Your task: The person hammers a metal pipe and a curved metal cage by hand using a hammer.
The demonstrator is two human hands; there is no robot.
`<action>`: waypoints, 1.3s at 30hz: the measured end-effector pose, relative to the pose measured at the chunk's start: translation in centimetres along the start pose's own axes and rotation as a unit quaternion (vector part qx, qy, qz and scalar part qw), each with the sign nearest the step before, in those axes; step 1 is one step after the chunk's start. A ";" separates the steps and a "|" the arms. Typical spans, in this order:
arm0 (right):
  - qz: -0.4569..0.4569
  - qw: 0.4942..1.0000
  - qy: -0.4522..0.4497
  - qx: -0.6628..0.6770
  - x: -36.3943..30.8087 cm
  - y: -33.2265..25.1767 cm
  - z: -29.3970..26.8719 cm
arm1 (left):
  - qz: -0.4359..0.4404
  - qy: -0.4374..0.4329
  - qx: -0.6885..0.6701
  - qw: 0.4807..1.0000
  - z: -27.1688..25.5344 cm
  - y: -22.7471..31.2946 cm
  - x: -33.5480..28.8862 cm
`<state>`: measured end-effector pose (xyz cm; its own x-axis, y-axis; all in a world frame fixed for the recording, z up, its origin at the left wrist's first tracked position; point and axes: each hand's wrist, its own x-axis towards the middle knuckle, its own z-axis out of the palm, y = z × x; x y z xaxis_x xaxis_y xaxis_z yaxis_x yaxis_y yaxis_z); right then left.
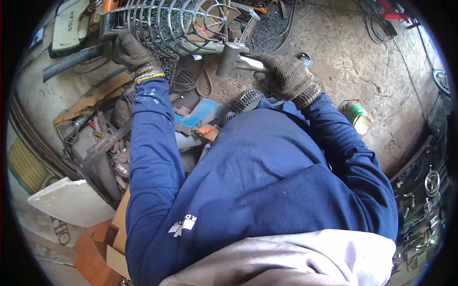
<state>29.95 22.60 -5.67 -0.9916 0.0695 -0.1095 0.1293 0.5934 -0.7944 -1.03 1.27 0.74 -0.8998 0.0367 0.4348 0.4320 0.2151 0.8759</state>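
A curved cage of metal bars lies at the top of the view, its ribs running into a round ring at the right end. My left hand, in a brown knit glove with a yellow cuff edge, is closed on the cage's near left end; its fingertips are mostly hidden. In my right hand, also gloved, is a hammer with a pale handle. The cylindrical hammer head is just on the near side of the cage's ring; whether they touch I cannot tell.
A dark pipe juts out left of my left hand. Below the cage are a blue box and loose scrap. A can with a green band stands on the concrete floor at right. Many small metal parts lie at lower right.
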 end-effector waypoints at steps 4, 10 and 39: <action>-0.016 1.000 0.021 0.009 0.4 0.9 1.2 | 0.016 -0.012 -0.004 1.000 -0.6 -1.1 0.7; 0.020 1.000 0.011 -0.003 1.0 0.6 1.3 | 0.037 -0.034 0.005 0.999 -0.9 -1.5 0.9; -0.060 0.998 0.000 0.024 0.8 1.8 1.2 | -0.079 0.003 -0.095 0.992 -1.8 -3.4 1.6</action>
<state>29.43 22.80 -7.91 -0.9999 0.0002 -0.0108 0.0091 0.5582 -0.8296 -3.85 -1.11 -1.19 -0.9570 0.0115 0.2899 0.2901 0.0301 0.9565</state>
